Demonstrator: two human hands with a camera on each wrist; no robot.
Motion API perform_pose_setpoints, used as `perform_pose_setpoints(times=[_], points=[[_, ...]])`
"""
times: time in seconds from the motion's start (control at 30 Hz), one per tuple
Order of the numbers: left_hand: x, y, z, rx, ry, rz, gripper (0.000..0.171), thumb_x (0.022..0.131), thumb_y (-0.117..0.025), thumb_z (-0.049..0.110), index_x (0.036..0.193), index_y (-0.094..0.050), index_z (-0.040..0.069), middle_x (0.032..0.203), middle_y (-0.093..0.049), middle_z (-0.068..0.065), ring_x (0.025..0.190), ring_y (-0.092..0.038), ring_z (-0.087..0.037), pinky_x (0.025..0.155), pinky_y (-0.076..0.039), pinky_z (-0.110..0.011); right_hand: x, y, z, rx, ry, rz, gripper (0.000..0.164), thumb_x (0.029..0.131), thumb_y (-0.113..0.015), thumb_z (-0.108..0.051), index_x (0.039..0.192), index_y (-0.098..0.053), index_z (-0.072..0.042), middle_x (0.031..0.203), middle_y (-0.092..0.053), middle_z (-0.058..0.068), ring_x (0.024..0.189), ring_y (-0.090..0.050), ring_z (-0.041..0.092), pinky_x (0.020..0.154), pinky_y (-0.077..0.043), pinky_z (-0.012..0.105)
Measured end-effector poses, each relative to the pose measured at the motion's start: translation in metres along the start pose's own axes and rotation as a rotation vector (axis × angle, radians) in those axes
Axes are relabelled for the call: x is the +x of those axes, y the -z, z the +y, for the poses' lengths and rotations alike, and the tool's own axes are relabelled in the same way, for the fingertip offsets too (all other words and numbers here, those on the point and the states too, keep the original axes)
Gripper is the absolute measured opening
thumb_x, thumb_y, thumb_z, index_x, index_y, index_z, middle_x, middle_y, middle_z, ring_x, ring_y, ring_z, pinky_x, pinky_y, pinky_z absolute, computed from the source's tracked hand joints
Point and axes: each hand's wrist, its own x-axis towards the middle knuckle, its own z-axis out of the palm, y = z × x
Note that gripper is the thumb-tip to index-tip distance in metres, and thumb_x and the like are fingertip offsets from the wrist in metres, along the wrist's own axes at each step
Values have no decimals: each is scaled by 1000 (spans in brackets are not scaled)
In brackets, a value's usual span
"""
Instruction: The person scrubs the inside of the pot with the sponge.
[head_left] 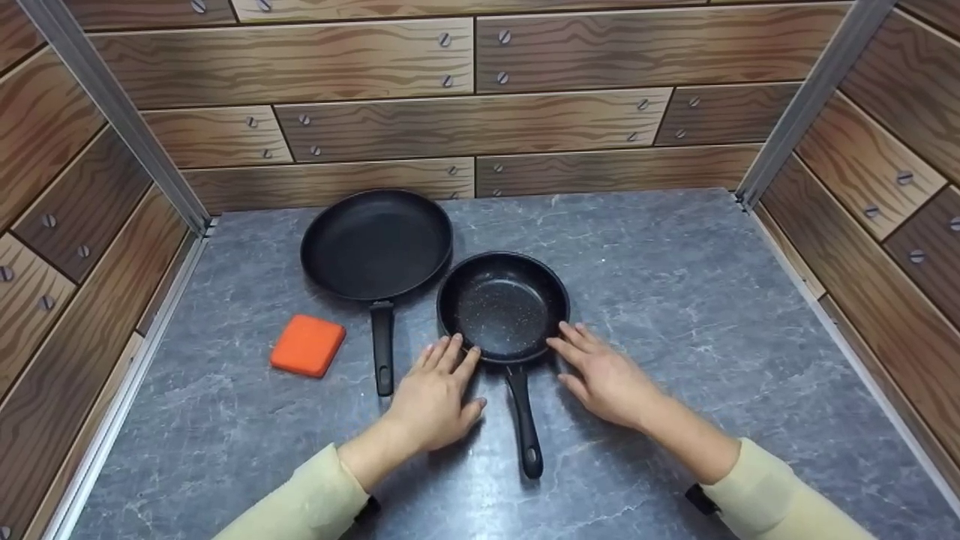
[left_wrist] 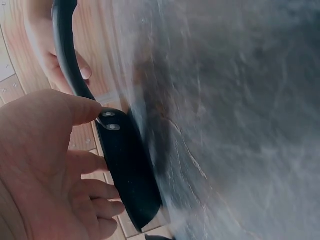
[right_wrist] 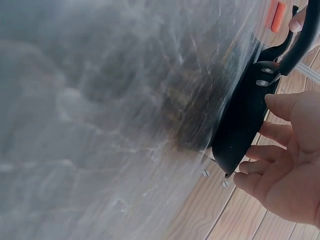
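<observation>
A small black frying pan [head_left: 501, 315] with a speckled inside sits on the tabletop, its handle [head_left: 526, 431] pointing toward me. My left hand [head_left: 431, 401] has its fingertips at the pan's near left rim, the fingers fairly straight and spread. On the opposite side, my right hand [head_left: 611, 382] brings its fingertips to the near right rim. In the left wrist view, the left thumb lies near the handle rivets beside the pan's dark side wall [left_wrist: 131, 170]. The right wrist view has loosely bent right fingers [right_wrist: 272, 132] along the pan wall [right_wrist: 242, 120].
A larger black frying pan [head_left: 375, 244] stands behind and to the left, nearly touching the small one, its handle [head_left: 382, 349] also toward me. An orange square sponge-like block [head_left: 307, 345] lies left of that handle. Wood-patterned walls [head_left: 472, 124] enclose the grey marbled table [head_left: 675, 285].
</observation>
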Motion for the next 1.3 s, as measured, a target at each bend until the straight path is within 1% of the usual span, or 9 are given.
perform_pose_setpoints(times=[0.2,0.37,0.53,0.63,0.8,0.9,1.0,1.13,1.3], points=[[-4,-1,4,-8,0,-35,78,104,-57,54,165,-39,8,169,-30,-24,156,-30,-39,127,-22,-51,-7,1,-2,32,-7,-1,58,103,-68,-23,156,-52,-5,166,-36,22,151,-35,47,116,-33,67],[-3,1,3,-24,-7,-37,77,104,-56,53,164,-39,8,169,-31,-23,156,-30,-40,127,-22,-52,-8,1,-3,64,-21,23,60,104,-69,-24,157,-51,-4,165,-37,22,151,-37,46,117,-33,64],[-6,8,-5,-83,-23,-6,77,105,-57,52,164,-39,6,168,-32,-23,155,-31,-42,126,-22,-54,-10,3,-5,159,-55,113,62,103,-70,-24,158,-49,-4,160,-45,23,146,-45,44,117,-35,61],[-9,19,-14,-142,-7,48,77,105,-58,50,165,-37,6,168,-32,-23,156,-30,-42,126,-19,-54,-12,6,-9,251,-107,157,60,104,-70,-24,158,-50,-7,154,-53,22,140,-53,43,115,-40,58],[-14,40,-42,-223,41,202,76,104,-63,46,164,-39,7,166,-36,-22,155,-33,-40,126,-19,-53,-15,10,-21,502,-189,157,56,104,-70,-22,154,-54,-3,141,-66,19,127,-66,35,107,-51,48],[-18,50,-64,-251,71,300,74,103,-68,39,161,-43,3,163,-41,-24,153,-37,-42,126,-22,-54,-16,10,-27,668,-206,137,53,104,-69,-19,150,-56,4,133,-70,21,120,-70,32,102,-55,39],[-23,59,-88,-285,113,369,71,102,-70,34,160,-45,0,161,-44,-27,151,-39,-44,126,-23,-54,-17,9,-33,769,-224,113,51,104,-69,-19,146,-57,7,127,-72,22,115,-72,33,97,-57,34],[-33,62,-118,-321,179,432,70,103,-70,31,159,-45,-1,160,-45,-27,151,-39,-44,126,-24,-54,-18,5,-39,872,-260,54,51,104,-68,-19,145,-57,8,121,-74,22,110,-73,38,92,-60,38],[-42,55,-149,-363,230,514,68,101,-71,24,158,-46,-3,158,-46,-27,148,-43,-45,123,-29,-58,-19,-1,-44,1010,-323,-8,51,105,-65,-15,147,-52,11,119,-73,26,109,-73,41,93,-60,45]])
